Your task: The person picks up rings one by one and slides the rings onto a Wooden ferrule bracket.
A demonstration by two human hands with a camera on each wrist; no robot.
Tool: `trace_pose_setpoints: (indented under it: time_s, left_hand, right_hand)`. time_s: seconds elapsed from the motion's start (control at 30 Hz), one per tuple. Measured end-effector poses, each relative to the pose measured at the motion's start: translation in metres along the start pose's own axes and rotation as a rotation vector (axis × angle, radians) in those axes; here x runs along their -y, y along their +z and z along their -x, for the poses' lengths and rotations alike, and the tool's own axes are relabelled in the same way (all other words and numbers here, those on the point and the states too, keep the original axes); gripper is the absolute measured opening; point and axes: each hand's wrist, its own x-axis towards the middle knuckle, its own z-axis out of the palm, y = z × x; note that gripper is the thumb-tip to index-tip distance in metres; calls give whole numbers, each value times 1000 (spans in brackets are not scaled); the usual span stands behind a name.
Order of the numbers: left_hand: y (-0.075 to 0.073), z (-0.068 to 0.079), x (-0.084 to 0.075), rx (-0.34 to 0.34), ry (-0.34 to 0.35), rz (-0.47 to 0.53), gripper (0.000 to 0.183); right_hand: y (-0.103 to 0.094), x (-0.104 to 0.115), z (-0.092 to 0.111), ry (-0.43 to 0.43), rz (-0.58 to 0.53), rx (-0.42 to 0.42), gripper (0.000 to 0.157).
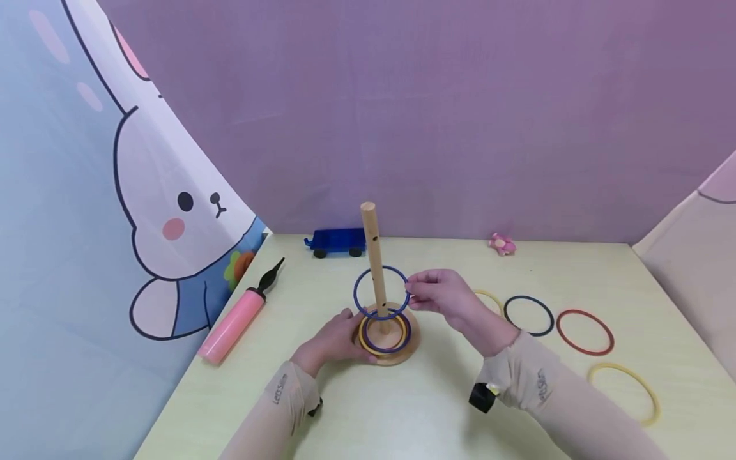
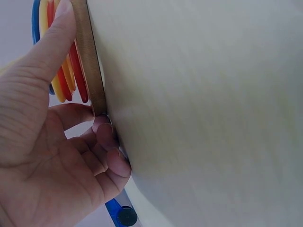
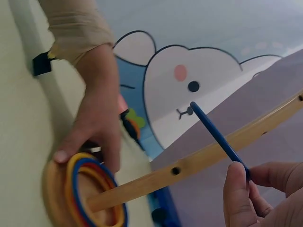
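In the head view a wooden ring-toss stand (image 1: 372, 246) rises upright from its round base. Several coloured rings (image 1: 363, 340) lie stacked around the bottom of the peg; blue, yellow and red edges show in both wrist views. My left hand (image 1: 336, 338) grips the left side of the base, with the thumb (image 2: 52, 42) over its rim by the rings. Between thumb and fingers my right hand (image 1: 439, 294) pinches the right edge of a blue ring (image 3: 218, 132). This ring is tilted partway up the stand and appears to be around the peg.
At right lie a dark blue ring (image 1: 529, 297), a red ring (image 1: 585, 312) and yellow rings (image 1: 652, 390). A pink pump (image 1: 232, 326) lies at left. Behind stand a blue toy wagon (image 1: 338, 240) and a small pink toy (image 1: 503, 244), near the purple backdrop.
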Motion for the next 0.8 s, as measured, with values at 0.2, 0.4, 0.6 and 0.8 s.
trace_pose_setpoints:
  time_s: [0.2, 0.4, 0.6, 0.8]
  left_hand:
    - [0, 1, -1, -4, -6, -2, 108]
    - [0, 1, -1, -22, 28, 0, 99]
    - [0, 2, -2, -32, 51, -48, 113]
    - [-1, 3, -2, -28, 42, -62, 117]
  right_hand:
    - [-3, -36, -7, 42, 28, -22, 25]
    - [-3, -60, -9, 63, 17, -17, 26]
    - [-1, -75, -9, 68, 30, -28, 26]
    - [-2, -87, -14, 85, 26, -38, 27]
